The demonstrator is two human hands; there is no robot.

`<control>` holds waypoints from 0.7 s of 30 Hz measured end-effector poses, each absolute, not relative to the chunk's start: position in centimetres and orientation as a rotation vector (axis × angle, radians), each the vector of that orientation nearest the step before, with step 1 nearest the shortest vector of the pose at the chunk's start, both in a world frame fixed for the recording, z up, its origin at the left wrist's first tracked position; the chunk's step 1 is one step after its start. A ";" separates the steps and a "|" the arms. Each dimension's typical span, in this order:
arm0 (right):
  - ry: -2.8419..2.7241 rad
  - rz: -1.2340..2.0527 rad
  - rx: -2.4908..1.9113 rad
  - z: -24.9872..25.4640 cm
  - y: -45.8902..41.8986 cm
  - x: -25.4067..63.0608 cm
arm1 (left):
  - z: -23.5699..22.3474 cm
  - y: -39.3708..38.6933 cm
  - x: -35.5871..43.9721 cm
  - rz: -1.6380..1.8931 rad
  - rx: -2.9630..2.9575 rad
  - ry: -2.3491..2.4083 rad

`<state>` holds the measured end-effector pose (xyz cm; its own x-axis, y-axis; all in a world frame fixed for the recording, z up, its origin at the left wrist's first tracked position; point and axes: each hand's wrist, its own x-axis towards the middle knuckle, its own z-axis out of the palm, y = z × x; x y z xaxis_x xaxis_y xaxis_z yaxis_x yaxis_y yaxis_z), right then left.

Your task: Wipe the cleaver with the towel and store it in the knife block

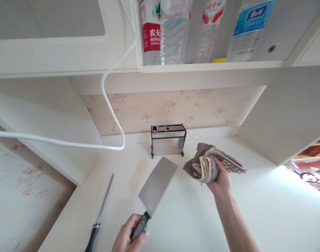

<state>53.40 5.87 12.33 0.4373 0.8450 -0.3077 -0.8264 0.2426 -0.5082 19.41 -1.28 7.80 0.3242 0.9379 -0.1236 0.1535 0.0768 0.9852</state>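
My left hand (129,234) is closed round the dark handle of a cleaver (157,183), whose broad steel blade points up and away over the white counter (267,206). My right hand (220,178) grips a crumpled grey-brown and cream cloth (211,162), held just right of the blade tip without touching it. Behind both, against the back wall, stands a metal knife block (168,140) with empty slots on top.
A sharpening steel (102,211) with a black handle lies on the counter at the left. A white cable (107,101) hangs from above and runs off left. Several plastic water bottles (172,31) stand on the shelf overhead. A cabinet side wall (286,115) closes the right.
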 end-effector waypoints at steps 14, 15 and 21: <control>-0.263 1.788 -0.634 8.2 0.6 40.8 | 6.4 0.2 19.9 0.792 0.397 0.160; -0.305 1.770 -0.640 8.8 0.5 40.2 | 6.1 0.2 20.1 0.766 0.385 0.165; -0.549 1.508 -0.891 10.5 0.8 38.8 | 4.5 -0.1 20.6 0.619 0.425 0.412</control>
<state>38.77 0.76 10.55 0.0355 0.9760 -0.2150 -0.6099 -0.1493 -0.7783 20.58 -0.15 4.53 0.7402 0.6282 -0.2398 -0.4638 0.7352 0.4944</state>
